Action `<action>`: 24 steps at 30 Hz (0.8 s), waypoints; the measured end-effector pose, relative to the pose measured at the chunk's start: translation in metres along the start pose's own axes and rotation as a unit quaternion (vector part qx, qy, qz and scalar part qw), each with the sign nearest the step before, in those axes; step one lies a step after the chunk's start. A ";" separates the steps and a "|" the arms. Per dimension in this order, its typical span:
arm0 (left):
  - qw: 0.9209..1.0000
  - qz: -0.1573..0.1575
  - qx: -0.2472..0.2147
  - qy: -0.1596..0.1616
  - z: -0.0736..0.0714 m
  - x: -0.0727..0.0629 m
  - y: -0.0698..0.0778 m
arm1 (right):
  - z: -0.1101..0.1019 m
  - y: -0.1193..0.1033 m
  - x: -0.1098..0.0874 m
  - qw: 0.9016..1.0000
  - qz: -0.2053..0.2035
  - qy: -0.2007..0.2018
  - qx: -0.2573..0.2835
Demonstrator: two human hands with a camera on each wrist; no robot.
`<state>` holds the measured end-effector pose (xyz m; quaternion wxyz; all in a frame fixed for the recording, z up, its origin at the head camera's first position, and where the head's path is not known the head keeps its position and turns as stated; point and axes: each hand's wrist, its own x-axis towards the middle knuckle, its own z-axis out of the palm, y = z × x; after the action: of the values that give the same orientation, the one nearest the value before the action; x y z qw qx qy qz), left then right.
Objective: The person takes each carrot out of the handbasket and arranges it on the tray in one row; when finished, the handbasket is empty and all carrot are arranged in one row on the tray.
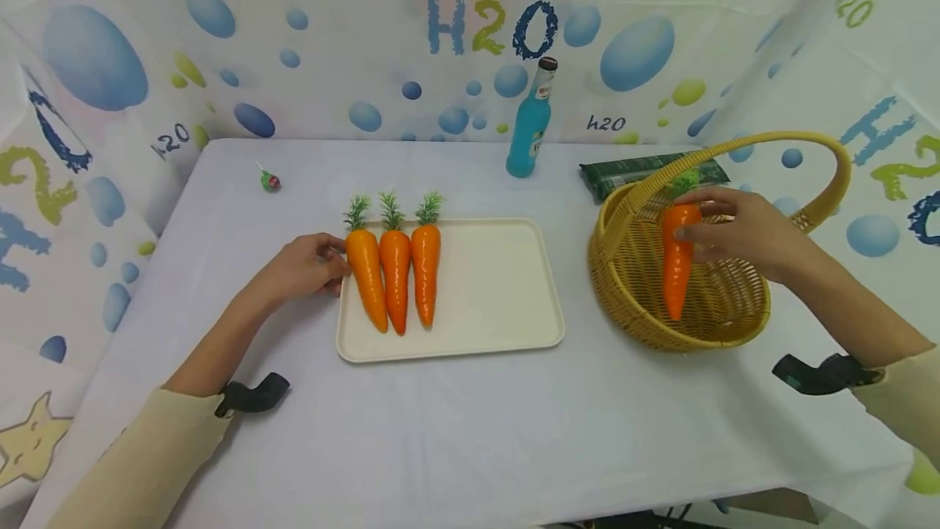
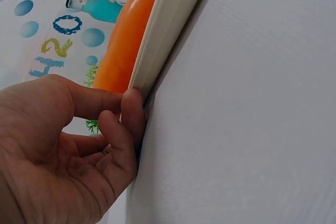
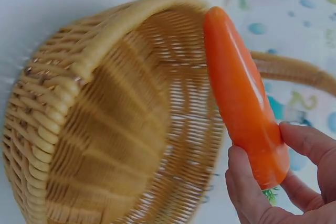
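Note:
My right hand [image 1: 742, 231] pinches an orange toy carrot [image 1: 676, 260] near its leafy top, its tip pointing down over the wicker basket [image 1: 613, 300]. The right wrist view shows thumb and fingers on either side of this carrot [image 3: 239, 87], with the basket's hollow [image 3: 115, 140] beside it. On the left, my left hand [image 1: 307, 268] pinches the left rim of a cream tray [image 1: 492, 284]; the left wrist view shows its fingertips on the tray edge [image 2: 163, 30]. Three more carrots [image 1: 395, 280] lie side by side on the tray's left part, green tops toward the back.
A blue bottle [image 1: 529, 125] stands at the back of the table. Behind the basket lies a dark green packet [image 1: 617, 174], partly hidden by the basket's arched handle [image 1: 778, 137]. A small wrapped lollipop [image 1: 270, 181] lies at the back left. A printed curtain hangs behind.

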<state>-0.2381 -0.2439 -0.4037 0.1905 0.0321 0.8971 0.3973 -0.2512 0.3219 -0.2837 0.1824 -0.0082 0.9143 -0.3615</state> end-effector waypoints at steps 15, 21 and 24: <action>1.000 0.003 0.004 0.005 0.000 0.005 -0.010 | 0.017 -0.054 -0.073 0.996 -0.082 0.033 0.027; 1.000 0.001 0.000 0.010 0.001 0.003 -0.007 | 0.042 -0.080 -0.079 0.987 -0.140 -0.001 0.081; 1.000 0.002 0.000 0.009 0.003 0.002 -0.004 | 0.057 -0.089 -0.075 0.984 -0.152 -0.014 0.093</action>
<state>-0.2387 -0.2441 -0.4096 0.1821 0.0301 0.8985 0.3982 -0.1725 0.2300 -0.2384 0.1380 -0.1351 0.8620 -0.4686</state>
